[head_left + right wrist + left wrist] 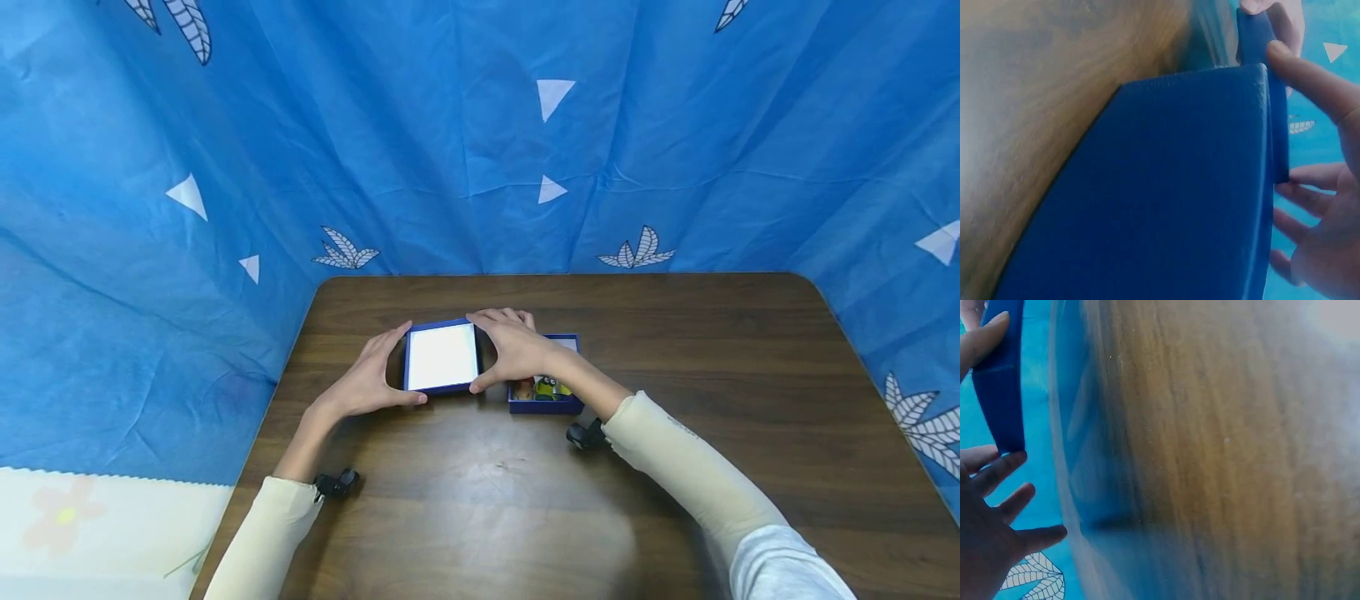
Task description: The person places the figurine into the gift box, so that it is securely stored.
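A shallow blue box lid point(442, 357), its white inside facing up, is held between both hands. My left hand point(367, 379) grips its left side, thumb at the near corner and fingers at the far one. At the opposite side, my right hand point(517, 346) holds it the same way. In the left wrist view the lid point(1002, 400) appears edge-on, raised off the tabletop. The matching blue box point(546, 408) stands open just right of the lid, partly hidden under my right hand and wrist. Inside lie a green and yellow piece point(551, 387) with cartoon eyes and some brown pieces.
The brown wooden table point(712, 358) has rounded far corners. A blue curtain point(480, 142) with white leaves and triangles hangs behind and beside it. White flowered cloth point(112, 525) shows at the lower left. Black wrist cameras point(337, 483) sit on both forearms.
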`<state>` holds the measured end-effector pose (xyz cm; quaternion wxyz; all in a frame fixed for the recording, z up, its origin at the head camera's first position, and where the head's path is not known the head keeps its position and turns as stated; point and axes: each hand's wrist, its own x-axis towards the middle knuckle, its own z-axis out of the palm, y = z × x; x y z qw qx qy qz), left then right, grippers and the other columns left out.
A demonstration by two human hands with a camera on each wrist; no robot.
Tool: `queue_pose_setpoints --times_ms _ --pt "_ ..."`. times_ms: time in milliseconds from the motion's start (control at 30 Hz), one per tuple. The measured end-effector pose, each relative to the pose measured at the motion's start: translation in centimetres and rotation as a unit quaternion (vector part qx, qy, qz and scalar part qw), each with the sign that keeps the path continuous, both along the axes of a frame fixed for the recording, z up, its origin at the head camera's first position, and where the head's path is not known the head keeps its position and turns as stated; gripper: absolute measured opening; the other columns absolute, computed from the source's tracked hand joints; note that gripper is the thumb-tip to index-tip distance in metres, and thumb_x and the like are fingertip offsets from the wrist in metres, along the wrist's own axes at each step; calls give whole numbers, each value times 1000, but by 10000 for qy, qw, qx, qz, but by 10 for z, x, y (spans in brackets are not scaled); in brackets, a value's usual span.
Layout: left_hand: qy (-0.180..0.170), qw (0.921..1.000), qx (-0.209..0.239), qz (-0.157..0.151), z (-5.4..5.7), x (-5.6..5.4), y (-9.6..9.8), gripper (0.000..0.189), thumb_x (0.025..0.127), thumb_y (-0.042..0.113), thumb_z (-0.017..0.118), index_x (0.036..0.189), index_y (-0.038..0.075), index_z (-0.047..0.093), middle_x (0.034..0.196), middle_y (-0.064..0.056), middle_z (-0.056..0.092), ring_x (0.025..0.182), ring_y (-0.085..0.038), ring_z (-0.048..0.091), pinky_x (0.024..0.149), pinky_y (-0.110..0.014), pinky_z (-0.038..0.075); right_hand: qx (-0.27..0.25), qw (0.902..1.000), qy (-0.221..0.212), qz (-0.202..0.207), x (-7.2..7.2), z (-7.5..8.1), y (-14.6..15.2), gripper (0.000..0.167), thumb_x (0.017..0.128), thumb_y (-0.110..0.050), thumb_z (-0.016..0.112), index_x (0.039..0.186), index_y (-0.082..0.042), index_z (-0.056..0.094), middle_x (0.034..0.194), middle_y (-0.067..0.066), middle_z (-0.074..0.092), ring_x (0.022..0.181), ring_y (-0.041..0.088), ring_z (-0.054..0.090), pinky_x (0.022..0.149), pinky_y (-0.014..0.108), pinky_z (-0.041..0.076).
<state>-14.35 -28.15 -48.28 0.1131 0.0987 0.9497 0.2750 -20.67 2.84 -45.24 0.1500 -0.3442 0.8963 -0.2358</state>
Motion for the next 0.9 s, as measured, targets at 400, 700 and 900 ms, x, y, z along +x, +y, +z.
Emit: queue_pose_setpoints --times_ms 400,700,900 --pt "460 9916 1179 273 9 10 -2 122 83 48 92 173 42 9 180 -9 21 164 -39 24 128 -74 29 -1345 9901 -398 -112 -3 5 16 120 73 -63 94 170 -26 34 177 2 32 163 32 29 125 71 37" --pt "566 9910 1156 365 17 12 1 120 83 51 91 170 52 9 181 -5 19 165 -38 21 122 -82 29 -1552 9872 -343 -132 -4 7 20 118 73 -61 95 169 -27 35 176 0 33 162 31 30 125 71 37" --pt "664 9905 1176 274 21 12 11 120 83 51 91 171 49 10 181 -5 21 165 -38 23 122 -82 29 -1580 9868 -292 -191 -1 9 31 118 73 -60 95 169 -29 34 176 0 33 163 31 30 124 73 36"
